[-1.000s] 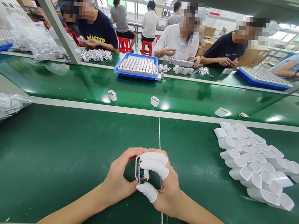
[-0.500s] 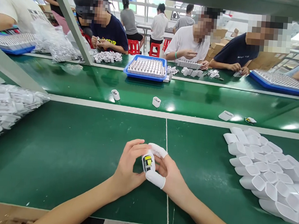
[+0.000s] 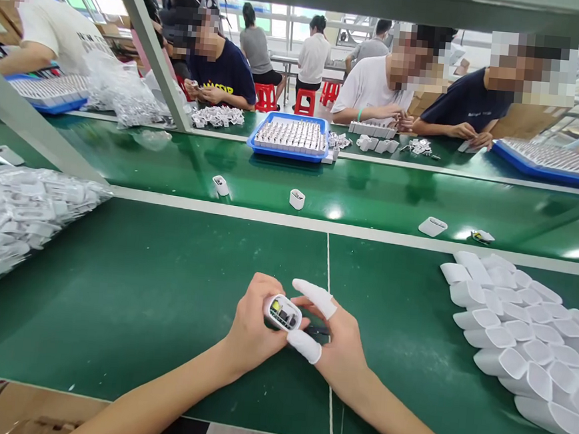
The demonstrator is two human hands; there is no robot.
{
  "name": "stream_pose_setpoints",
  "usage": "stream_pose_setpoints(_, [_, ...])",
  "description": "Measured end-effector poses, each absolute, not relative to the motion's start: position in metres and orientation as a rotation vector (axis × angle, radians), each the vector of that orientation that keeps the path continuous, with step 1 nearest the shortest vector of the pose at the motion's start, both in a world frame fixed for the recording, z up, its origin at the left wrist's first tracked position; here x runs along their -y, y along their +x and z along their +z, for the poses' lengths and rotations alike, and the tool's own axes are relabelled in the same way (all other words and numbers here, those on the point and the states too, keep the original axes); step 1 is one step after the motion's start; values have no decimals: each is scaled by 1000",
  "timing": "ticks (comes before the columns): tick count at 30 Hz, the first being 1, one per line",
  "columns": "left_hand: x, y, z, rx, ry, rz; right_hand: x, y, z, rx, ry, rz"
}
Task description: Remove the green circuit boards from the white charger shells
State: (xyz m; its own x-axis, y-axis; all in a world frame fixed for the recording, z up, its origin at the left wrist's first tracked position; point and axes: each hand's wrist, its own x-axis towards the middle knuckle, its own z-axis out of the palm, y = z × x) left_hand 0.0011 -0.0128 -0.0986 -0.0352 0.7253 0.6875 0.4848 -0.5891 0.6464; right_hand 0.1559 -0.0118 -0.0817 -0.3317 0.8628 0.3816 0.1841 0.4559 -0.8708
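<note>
My left hand (image 3: 255, 325) is closed around a white oval plastic housing (image 3: 267, 311). The housing's open end faces up toward me, with a circuit board (image 3: 284, 315) carrying a yellow part and dark parts inside. My right hand (image 3: 337, 341) is just to the right of it, thumb and index finger spread apart and covered by white finger cots. Its thumb tip lies close to the housing's near edge, and other fingertips reach behind the right end; whether they touch it I cannot tell.
White empty housings (image 3: 525, 336) stand grouped at right. A clear bag of white parts (image 3: 18, 222) lies at left. Beyond the pale strip, loose housings (image 3: 297, 199) and a circuit board (image 3: 482, 237) rest on the green belt. Co-workers sit opposite, near a blue tray (image 3: 288, 137).
The housing has turned in my left hand, so its opening now lies more sideways. My right index finger has come away from it and the right hand's grip has spread.
</note>
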Motion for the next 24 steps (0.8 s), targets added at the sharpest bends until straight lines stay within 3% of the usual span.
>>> stream_pose_setpoints(3, [17, 5, -99, -1415, 1818, 1576, 15, 155, -85, 1913, -755, 496])
stream_pose_setpoints(8, [26, 15, -106, -1370, 1788, 1584, 14, 151, -87, 1908, -711, 247])
stream_pose_setpoints(13, [28, 18, -111, -1298, 1856, 1639, 10, 150, -87, 1958, -658, 333])
stream_pose_setpoints(21, [23, 13, -102, -1363, 1794, 1580, -6, 176, -70, 1975, -768, 768])
stream_pose_setpoints(24, [21, 8, -92, -1410, 1855, 1596, -8, 192, -75, 2222, -991, 612])
